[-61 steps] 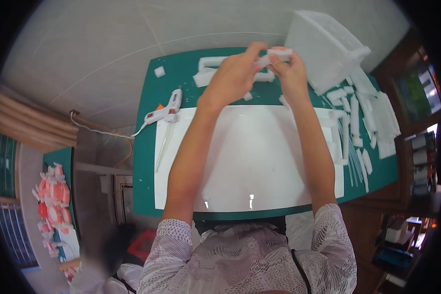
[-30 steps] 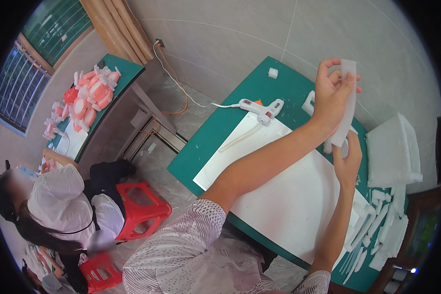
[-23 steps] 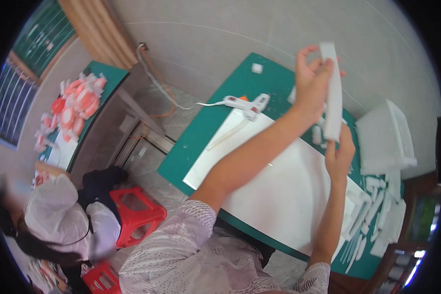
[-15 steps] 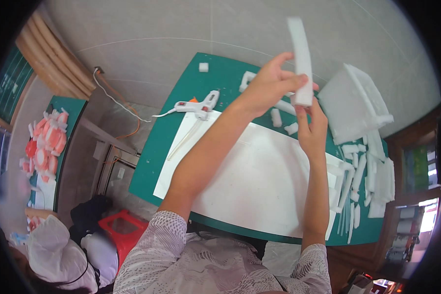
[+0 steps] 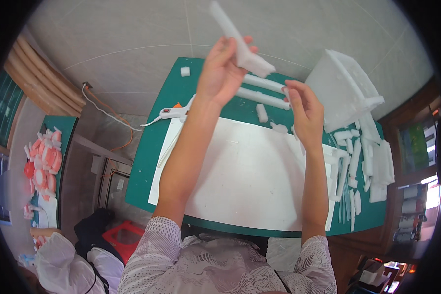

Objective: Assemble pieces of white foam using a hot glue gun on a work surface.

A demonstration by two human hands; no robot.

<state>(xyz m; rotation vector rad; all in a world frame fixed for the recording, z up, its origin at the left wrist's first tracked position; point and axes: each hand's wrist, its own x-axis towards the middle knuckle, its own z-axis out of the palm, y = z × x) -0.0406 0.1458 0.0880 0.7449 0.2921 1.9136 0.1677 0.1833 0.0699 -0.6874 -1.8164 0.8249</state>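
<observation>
My left hand [image 5: 224, 68] is raised over the far side of the table, its fingers closed round a white foam piece [image 5: 236, 41]. This piece has a long arm pointing up and a thick, bent lower end. To its right and lower, my right hand [image 5: 306, 110] hovers with curled, parted fingers, apart from the foam piece. Behind that hand lie white foam bars [image 5: 262, 97] and small foam chunks [image 5: 262, 113]. Under my forearms a large white board [image 5: 245, 171] rests on the green tabletop [image 5: 144, 161].
A white foam box [image 5: 335, 93] stands at the far right, beside many foam offcuts [image 5: 377, 169] and thin rods. My left forearm partly hides a corded white glue gun [image 5: 174, 112]. At the left, a person [image 5: 59, 262] sits near a red stool [image 5: 125, 240] and red-and-white pieces [image 5: 46, 157].
My left hand has moved left with the foam piece, turning it so its bent end shows. My right hand has let go of its lower end. The view has shifted slightly.
</observation>
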